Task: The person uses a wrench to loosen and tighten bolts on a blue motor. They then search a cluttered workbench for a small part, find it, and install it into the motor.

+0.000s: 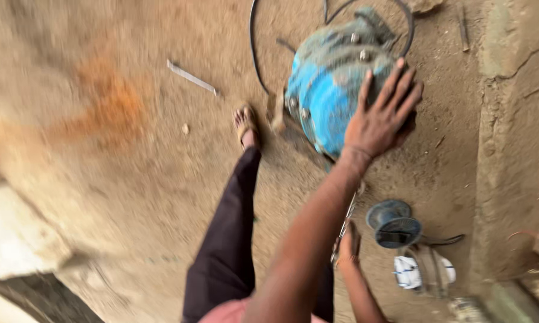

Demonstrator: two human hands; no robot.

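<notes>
Your whole view smeared by motion, your left hand (348, 244) too blurred to show its grip, pale block (18, 239) cut off at left edge, black cable (254, 48) running off the top.

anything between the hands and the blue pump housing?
Nothing for one hand: it lies flat on the blue pump housing. The other hand hangs lower, apart from the housing, near a metal tool; blur hides whether it grips it.

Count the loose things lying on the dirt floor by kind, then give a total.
Blue motor housing: 1
Round dark fan cover: 1
Flat metal strip: 1
White-and-blue item: 1
Total: 4
</notes>
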